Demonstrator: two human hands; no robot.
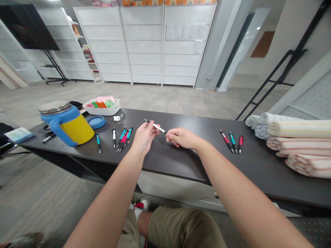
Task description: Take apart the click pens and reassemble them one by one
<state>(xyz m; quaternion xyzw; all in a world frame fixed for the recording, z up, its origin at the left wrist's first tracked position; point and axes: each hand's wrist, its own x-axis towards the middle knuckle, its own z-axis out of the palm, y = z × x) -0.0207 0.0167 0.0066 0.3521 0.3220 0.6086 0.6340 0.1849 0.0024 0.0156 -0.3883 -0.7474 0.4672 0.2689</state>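
A slim white pen with black ends is held slantwise above the dark table. My left hand pinches it near its left end, the thin tip poking out past the fingers. At the other end, my right hand closes thumb and fingers on the black end. Left of my hands lies a group of teal, pink and black pens, beside a white and black pen and a separate teal pen. To the right are a pink pen, a teal pen and a red pen.
A large blue and yellow mug stands at the left, with a blue lid behind it. A white tray holds colourful packets at the back edge. Rolled striped towels are stacked at the right end of the table.
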